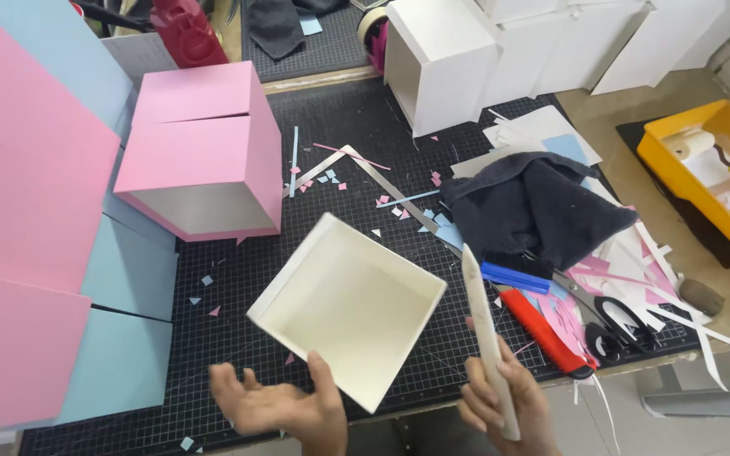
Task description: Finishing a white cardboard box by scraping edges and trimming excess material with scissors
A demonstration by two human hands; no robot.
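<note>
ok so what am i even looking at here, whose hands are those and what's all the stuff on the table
There is one picture, taken by a camera worn on a person's head, looking down at their own two bare hands. No machine is involved.

The left hand steadies an open white box by its near wall, thumb on its edge. The right hand has its grip closed around a long, pale, flat folding tool that points up and away.

They work over a black gridded cutting mat littered with pink and blue paper scraps. On it lies a pink-covered box. More pink and blue boxes are stacked at the left, plain white ones at the back. To the right lie a dark cloth, a red-handled tool, black-handled scissors and, further off, a yellow tray.
</note>
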